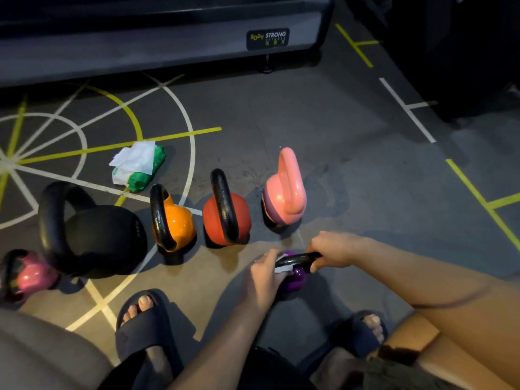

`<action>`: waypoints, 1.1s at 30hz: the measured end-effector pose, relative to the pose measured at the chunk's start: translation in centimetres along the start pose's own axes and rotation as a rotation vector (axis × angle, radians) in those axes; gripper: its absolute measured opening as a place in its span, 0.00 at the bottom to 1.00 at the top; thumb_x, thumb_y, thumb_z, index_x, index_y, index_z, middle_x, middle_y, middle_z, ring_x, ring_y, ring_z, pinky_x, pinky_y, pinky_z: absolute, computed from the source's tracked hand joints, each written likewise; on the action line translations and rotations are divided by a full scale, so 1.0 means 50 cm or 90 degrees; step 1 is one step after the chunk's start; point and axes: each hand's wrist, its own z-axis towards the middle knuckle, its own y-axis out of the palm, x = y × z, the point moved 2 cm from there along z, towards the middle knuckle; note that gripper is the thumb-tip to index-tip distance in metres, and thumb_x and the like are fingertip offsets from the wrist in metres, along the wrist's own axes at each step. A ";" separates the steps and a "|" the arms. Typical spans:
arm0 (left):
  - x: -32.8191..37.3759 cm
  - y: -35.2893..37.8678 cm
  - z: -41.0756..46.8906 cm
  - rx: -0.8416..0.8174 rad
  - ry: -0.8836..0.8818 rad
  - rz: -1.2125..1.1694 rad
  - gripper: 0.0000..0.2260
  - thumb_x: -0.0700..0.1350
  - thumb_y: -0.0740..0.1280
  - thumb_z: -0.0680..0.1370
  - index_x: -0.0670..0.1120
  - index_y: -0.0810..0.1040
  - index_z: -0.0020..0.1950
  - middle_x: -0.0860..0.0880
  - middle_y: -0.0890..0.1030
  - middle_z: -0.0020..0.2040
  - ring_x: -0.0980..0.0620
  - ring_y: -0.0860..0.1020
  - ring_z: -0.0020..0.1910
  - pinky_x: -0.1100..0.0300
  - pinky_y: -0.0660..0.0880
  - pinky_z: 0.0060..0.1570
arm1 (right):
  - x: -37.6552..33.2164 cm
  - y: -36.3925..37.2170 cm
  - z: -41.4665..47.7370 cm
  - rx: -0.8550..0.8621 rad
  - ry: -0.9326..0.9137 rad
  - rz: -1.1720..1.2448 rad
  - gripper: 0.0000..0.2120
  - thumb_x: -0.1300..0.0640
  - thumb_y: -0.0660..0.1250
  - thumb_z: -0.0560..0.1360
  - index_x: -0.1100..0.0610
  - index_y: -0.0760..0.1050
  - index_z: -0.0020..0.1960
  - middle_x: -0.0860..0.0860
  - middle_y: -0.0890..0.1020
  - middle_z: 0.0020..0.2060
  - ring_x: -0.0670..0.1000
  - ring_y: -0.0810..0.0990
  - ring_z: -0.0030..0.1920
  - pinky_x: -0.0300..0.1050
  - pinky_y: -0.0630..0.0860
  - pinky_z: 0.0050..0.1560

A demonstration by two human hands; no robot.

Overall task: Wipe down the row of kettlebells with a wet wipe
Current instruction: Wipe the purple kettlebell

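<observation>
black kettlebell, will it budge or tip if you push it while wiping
The black kettlebell is by far the largest in the row, so it is probably heavy and should hardly slide. Its body looks broad and low, so tipping seems unlikely. Its thick matte handle likely gives a sure grip.

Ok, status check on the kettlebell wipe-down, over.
Status: left hand holds wet wipe against handle of purple kettlebell; right hand grips same handle. Pack of wipes on floor beyond the row. Nothing in the way.
</observation>
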 end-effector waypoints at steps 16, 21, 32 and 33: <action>-0.064 -0.034 -0.012 -0.200 -0.179 -0.105 0.16 0.51 0.77 0.66 0.54 0.86 0.53 0.54 0.86 0.43 0.56 0.83 0.45 0.60 0.75 0.46 | -0.037 0.005 0.024 -0.060 -0.019 0.024 0.14 0.48 0.73 0.74 0.55 0.79 0.54 0.53 0.82 0.46 0.56 0.80 0.49 0.46 0.75 0.47; -0.073 -0.060 0.014 -0.353 -0.219 0.111 0.09 0.47 0.73 0.70 0.52 0.83 0.50 0.46 0.85 0.45 0.46 0.84 0.48 0.58 0.74 0.42 | -0.050 -0.006 0.035 -0.075 -0.005 0.039 0.19 0.42 0.76 0.69 0.54 0.80 0.53 0.52 0.84 0.45 0.55 0.81 0.48 0.46 0.77 0.48; 0.044 -0.225 0.138 -0.059 0.097 0.177 0.03 0.44 0.69 0.76 0.51 0.76 0.48 0.52 0.81 0.41 0.48 0.79 0.42 0.51 0.75 0.40 | -0.117 0.019 0.053 -0.035 0.021 0.120 0.21 0.37 0.72 0.71 0.54 0.79 0.51 0.55 0.84 0.47 0.56 0.81 0.45 0.43 0.76 0.43; 0.050 -0.231 0.150 -0.063 0.133 0.211 0.05 0.42 0.69 0.76 0.52 0.75 0.46 0.53 0.80 0.41 0.50 0.78 0.43 0.52 0.75 0.41 | -0.117 0.019 0.053 -0.033 0.029 0.123 0.20 0.37 0.72 0.71 0.54 0.79 0.50 0.55 0.84 0.47 0.57 0.82 0.45 0.44 0.78 0.44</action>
